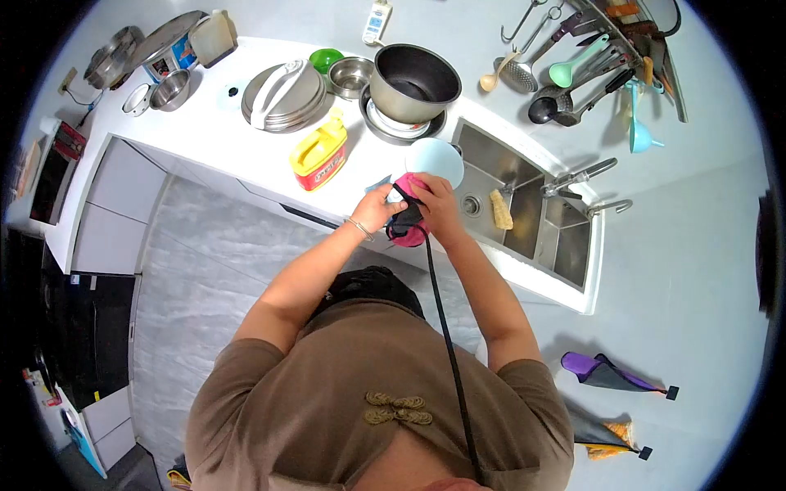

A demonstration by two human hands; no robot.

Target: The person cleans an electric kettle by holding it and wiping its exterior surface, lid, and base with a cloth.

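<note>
Both hands [410, 204] on a pink-and-black cloth [408, 214] near the sink [524, 214]

**Labels in view, but no words that can be read**

Lettering on a red label [320, 170], too small and blurred to read, wraps the lower part of a yellow jug [314, 150] near the front edge of the white bench [233, 168]. Toward the bench's back left corner, a blue printed panel [183, 54] shows on a container; its print is equally unclear. On the wall behind the bench's back edge, a white unit [377, 22] bears small markings, also unreadable. No brand or number can be made out.
</note>
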